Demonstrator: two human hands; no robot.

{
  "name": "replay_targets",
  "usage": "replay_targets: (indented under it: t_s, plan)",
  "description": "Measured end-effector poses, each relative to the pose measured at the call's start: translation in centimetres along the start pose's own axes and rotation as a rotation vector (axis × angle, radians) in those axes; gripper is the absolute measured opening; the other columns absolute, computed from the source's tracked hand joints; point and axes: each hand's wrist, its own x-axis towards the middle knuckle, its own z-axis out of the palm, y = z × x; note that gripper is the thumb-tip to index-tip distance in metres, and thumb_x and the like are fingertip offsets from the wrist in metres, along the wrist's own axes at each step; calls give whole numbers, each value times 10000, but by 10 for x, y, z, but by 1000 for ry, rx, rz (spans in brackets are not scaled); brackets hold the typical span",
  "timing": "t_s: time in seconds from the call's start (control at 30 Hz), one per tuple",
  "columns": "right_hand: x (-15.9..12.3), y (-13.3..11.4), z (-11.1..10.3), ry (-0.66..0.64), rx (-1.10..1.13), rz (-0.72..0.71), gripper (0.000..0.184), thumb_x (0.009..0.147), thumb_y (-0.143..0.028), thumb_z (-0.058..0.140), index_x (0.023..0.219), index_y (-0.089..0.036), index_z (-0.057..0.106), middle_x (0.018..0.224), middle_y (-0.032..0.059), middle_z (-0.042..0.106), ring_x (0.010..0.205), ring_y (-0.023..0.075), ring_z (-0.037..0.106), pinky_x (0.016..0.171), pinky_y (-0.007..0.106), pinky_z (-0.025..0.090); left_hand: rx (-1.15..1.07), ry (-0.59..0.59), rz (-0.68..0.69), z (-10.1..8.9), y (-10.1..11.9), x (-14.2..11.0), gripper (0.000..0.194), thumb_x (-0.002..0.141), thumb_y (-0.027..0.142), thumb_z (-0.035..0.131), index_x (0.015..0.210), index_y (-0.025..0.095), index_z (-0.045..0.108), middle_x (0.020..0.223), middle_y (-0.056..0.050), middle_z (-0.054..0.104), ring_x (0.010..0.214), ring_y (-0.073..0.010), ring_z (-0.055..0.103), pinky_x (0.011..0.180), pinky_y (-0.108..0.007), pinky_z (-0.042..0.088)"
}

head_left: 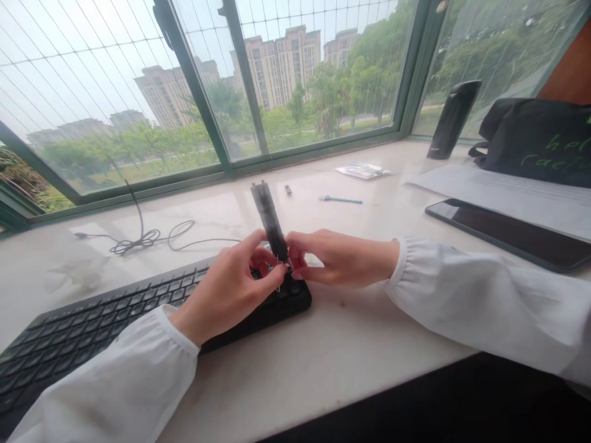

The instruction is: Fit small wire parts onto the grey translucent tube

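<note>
1. Left grip [233, 288] and right grip [337, 255] seem to pinch the lower end of the black tool [268, 216]
2. It tilts over the right end of the keyboard [117, 317]
3. Uneven finger pressure could make it slip

The keyboard [92, 323] looks like matt plastic with slightly shiny keys; the tabletop [337, 351] is smooth and glossy. The phone [503, 231] has a glassy screen, the bag [514, 132] seems dull cloth, the sleeves [462, 292] soft, creased fabric.

black bag [512, 132]: green lettering [558, 146], seemingly "hel" above "cact", rest cut off
</note>
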Motion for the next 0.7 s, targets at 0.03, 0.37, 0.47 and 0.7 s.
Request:
replay_targets:
  t_s: [0.03,0.37,0.47,0.7]
  plan:
    - [0,0,-1,-8,9,-3,158,872,-126,582,1000,-185,510,889,25,657,775,151,609,706,266,445,-8,-6,-6,0,0,0,203,893,293,582,1087,244,552,831,54,689,704,-107,612,681,-205,467]
    - [-2,-1,-1,18,-88,-89,135,923,-92,480,1025,-163,531,972,78,677,855,177,623,758,298,457,-326,-68,1,-11,-19,5,265,919,212,448,1038,176,683,922,-6,687,793,-148,594,745,-247,483]
    - [-2,0,0,46,-105,-102,123,909,-92,504,1002,-164,537,940,67,683,808,167,624,730,285,451,-300,-111,12,-12,-22,4,269,895,194,495,1093,188,678,987,-8,686,837,-161,601,755,-253,492]
    - [-2,2,-1,86,-126,-56,108,869,-99,582,941,-177,600,847,27,691,747,144,625,698,252,446,-109,-39,59,-6,-19,6,211,886,357,621,1001,186,670,910,-9,704,832,-174,640,726,-246,503]
